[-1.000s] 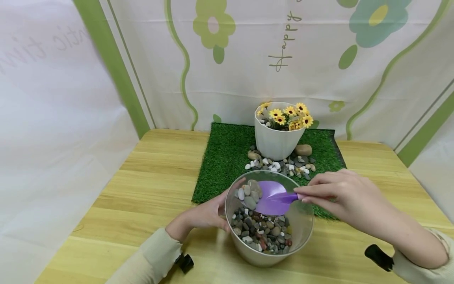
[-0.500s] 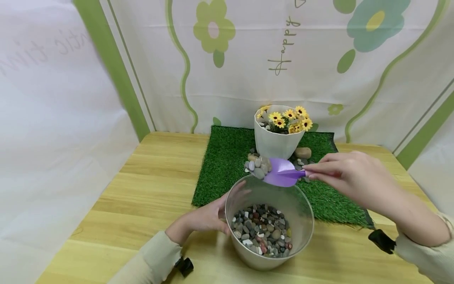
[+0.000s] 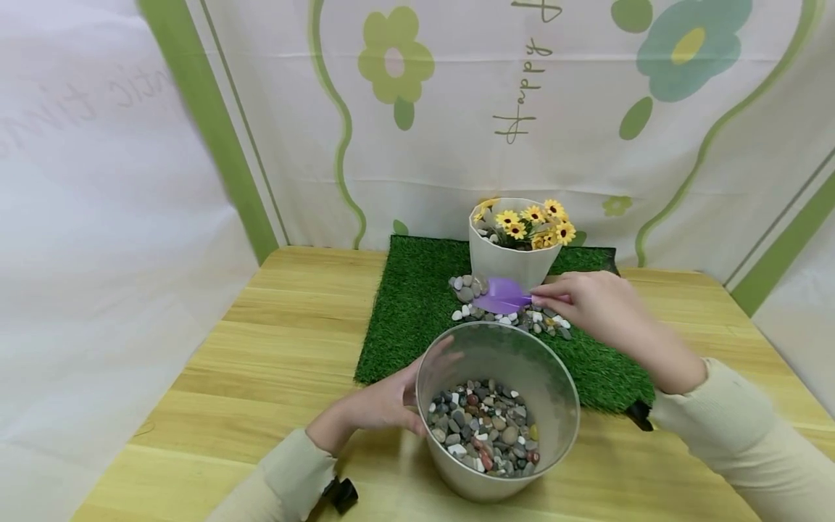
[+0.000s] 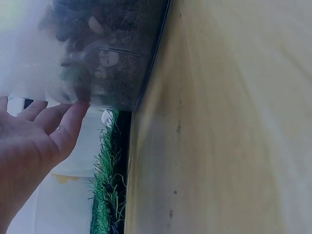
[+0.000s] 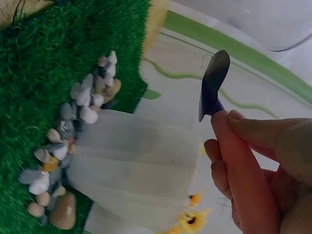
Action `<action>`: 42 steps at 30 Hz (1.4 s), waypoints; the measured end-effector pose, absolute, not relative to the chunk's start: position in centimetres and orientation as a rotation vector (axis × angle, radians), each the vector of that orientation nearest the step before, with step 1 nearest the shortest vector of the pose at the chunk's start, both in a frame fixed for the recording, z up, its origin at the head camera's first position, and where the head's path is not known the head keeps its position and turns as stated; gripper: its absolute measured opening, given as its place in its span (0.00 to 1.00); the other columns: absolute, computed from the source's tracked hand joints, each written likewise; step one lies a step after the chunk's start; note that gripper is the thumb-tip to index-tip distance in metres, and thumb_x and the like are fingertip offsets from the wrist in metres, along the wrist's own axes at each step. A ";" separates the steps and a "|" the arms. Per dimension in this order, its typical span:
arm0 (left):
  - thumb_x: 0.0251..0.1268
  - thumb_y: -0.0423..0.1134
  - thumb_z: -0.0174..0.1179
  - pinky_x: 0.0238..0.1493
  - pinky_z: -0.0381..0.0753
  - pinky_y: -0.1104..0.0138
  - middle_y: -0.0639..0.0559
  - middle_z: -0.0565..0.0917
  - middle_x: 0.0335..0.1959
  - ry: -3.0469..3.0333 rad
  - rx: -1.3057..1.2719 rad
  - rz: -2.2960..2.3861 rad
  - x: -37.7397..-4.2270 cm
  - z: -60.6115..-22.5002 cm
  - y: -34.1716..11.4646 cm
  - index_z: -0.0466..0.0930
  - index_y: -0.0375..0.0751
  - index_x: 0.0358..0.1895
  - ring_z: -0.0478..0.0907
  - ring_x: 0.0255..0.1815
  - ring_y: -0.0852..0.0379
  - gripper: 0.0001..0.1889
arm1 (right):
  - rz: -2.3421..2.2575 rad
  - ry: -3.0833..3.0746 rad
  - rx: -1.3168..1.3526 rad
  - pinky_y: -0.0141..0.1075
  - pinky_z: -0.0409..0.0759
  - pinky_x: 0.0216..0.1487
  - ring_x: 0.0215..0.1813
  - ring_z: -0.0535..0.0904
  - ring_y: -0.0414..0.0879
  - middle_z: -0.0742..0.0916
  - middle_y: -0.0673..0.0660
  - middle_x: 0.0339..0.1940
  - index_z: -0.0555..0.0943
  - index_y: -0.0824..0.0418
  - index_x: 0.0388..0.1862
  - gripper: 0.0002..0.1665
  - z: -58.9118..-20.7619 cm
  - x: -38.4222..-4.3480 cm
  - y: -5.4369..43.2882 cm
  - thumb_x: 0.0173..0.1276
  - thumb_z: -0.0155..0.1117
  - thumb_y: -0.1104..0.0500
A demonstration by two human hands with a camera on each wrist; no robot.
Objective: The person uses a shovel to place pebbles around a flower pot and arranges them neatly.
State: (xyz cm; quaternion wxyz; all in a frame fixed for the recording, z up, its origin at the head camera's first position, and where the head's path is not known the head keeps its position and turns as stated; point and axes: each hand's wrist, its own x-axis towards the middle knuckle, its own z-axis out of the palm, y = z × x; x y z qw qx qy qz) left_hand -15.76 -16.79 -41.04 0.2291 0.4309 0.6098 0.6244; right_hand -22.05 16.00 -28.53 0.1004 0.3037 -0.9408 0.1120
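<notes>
A purple hand trowel [image 3: 501,297] carries several rounded stones [image 3: 468,288] at its tip, in front of the white pot and over the pebbles on the turf. My right hand [image 3: 583,301] grips its handle; the right wrist view shows the pink handle [image 5: 243,175] in the curled fingers and thumb. Nearer me stands a translucent bucket [image 3: 561,391], with mixed pebbles [image 3: 485,431] on its bottom. My left hand [image 3: 385,399] rests on the bucket's left side, fingers spread behind the wall and thumb in front. In the left wrist view, fingertips [image 4: 82,105] touch the wall.
The white pot [image 3: 509,264] with yellow flowers [image 3: 531,217] stands towards the back of a green turf mat [image 3: 407,319]. White and grey pebbles [image 3: 548,322] lie round its foot. A wooden table [image 3: 280,348] lies below, with a printed curtain [image 3: 443,159] behind it.
The loaded trowel has risen out of the bucket and moved away from me, over its far rim to the front of the pot. My left hand stays at the bucket.
</notes>
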 end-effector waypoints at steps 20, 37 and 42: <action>0.56 0.69 0.66 0.80 0.50 0.56 0.41 0.39 0.84 1.685 1.173 1.713 -15.8 -41.3 -16.7 0.24 0.55 0.84 0.39 0.84 0.45 0.66 | 0.215 -2.980 0.835 0.35 0.68 0.19 0.19 0.75 0.39 0.91 0.53 0.34 0.90 0.57 0.53 0.13 -33.9 -26.6 12.7 0.75 0.66 0.55; 0.57 0.65 0.67 0.80 0.47 0.56 0.41 0.38 0.85 1.644 1.209 1.731 -16.1 -41.4 -16.7 0.23 0.55 0.83 0.40 0.84 0.44 0.66 | -0.059 -3.074 0.866 0.38 0.67 0.19 0.17 0.70 0.44 0.76 0.48 0.13 0.77 0.51 0.14 0.24 -30.4 -25.0 12.0 0.73 0.66 0.59; 0.57 0.66 0.67 0.80 0.49 0.55 0.41 0.39 0.85 1.666 1.197 1.721 -16.0 -41.3 -16.7 0.23 0.55 0.83 0.40 0.84 0.44 0.66 | -0.059 -3.150 0.829 0.36 0.67 0.19 0.18 0.72 0.44 0.77 0.48 0.14 0.82 0.51 0.17 0.22 -29.8 -24.7 12.6 0.75 0.65 0.58</action>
